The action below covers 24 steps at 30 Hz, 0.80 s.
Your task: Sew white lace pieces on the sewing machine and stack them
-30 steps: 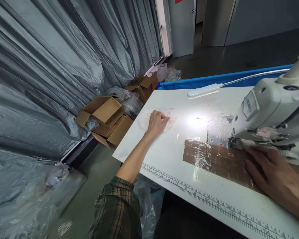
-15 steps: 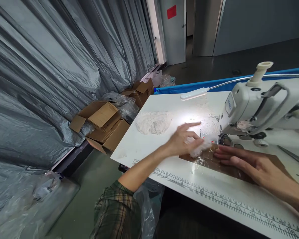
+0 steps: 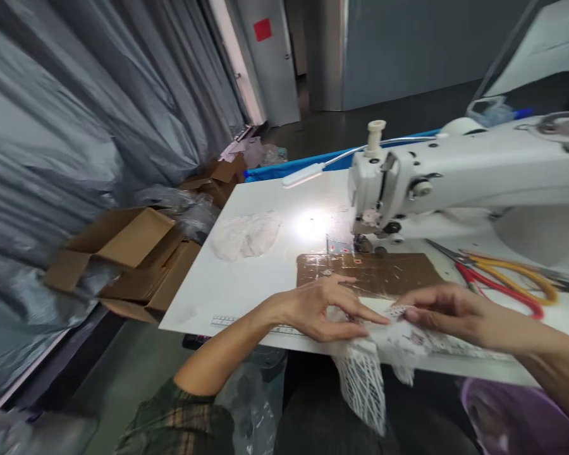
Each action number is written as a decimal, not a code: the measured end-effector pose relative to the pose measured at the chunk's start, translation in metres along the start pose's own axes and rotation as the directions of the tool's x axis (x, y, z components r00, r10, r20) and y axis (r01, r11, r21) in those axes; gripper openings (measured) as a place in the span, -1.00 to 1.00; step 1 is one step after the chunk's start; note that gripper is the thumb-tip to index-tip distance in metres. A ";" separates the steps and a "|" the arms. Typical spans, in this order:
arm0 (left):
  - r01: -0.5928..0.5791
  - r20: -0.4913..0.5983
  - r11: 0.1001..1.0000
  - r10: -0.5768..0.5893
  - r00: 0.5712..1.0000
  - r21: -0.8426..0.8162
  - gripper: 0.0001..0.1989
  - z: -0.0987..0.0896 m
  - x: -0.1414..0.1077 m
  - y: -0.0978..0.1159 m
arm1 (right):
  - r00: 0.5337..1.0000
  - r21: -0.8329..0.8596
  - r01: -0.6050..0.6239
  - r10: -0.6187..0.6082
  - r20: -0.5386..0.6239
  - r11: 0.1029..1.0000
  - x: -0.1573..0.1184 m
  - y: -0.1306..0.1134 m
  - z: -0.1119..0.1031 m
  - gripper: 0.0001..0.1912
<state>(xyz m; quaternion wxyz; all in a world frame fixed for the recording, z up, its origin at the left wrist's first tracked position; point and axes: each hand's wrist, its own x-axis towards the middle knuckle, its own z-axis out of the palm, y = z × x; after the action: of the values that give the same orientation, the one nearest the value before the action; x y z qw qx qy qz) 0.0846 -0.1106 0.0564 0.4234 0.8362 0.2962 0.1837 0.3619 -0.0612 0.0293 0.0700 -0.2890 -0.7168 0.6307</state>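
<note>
Pinching lace with fingers of my left hand and right hand, I've drawn it off the brown sheet to the front edge of the tabletop.

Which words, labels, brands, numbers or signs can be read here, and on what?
No text is legible.
Ruler strip on the table's near edge: too blurred.
Red sheet on the grey door: no writing discernible.
Red marks on the metal plate: too small.
</note>
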 end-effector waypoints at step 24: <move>0.134 -0.258 0.857 -0.002 0.966 0.498 -0.60 -0.014 0.011 -0.068 | 0.836 -0.154 -0.185 0.073 -0.543 0.971 0.049 0.003 -0.025 -0.62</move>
<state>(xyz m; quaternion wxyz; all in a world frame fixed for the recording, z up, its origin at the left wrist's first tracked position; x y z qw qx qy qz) 0.0621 -0.0633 0.0100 0.1523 0.8776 0.4145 0.1865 0.3342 -0.0144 0.0183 0.1943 -0.5062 -0.7074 0.4535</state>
